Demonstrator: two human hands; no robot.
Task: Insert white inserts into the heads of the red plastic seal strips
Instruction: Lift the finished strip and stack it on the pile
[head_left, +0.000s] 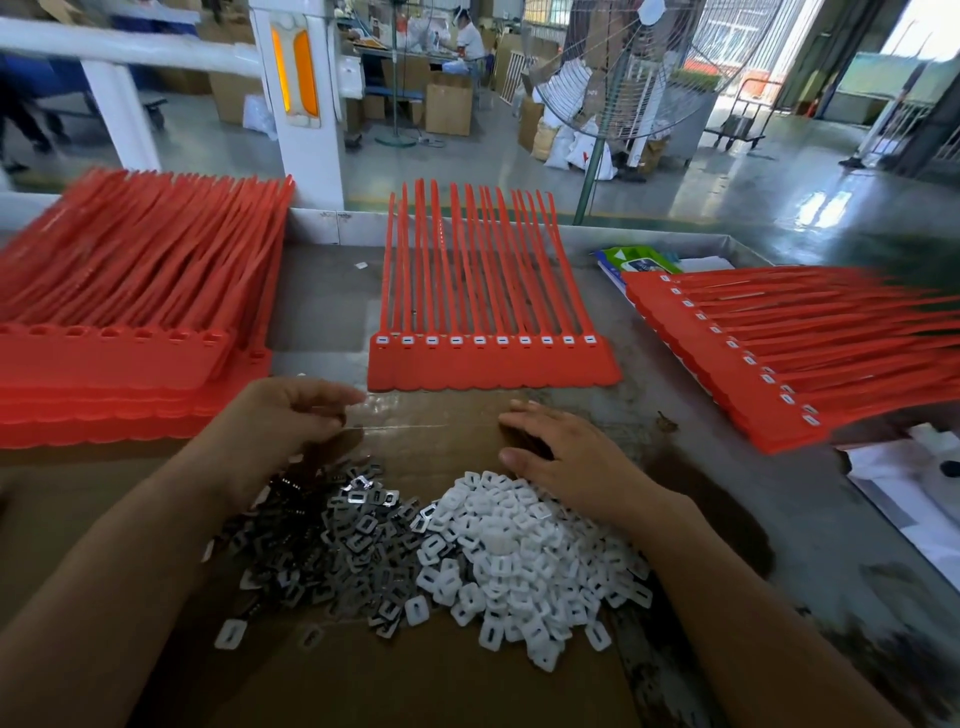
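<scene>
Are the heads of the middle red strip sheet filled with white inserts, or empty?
Filled. Each of the ten visible heads on the middle sheet shows a white insert.

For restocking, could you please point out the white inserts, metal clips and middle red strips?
white inserts (519, 561), head view, pile centre.
metal clips (337, 551), head view, pile centre.
middle red strips (493, 369), head view, tag band.
</scene>
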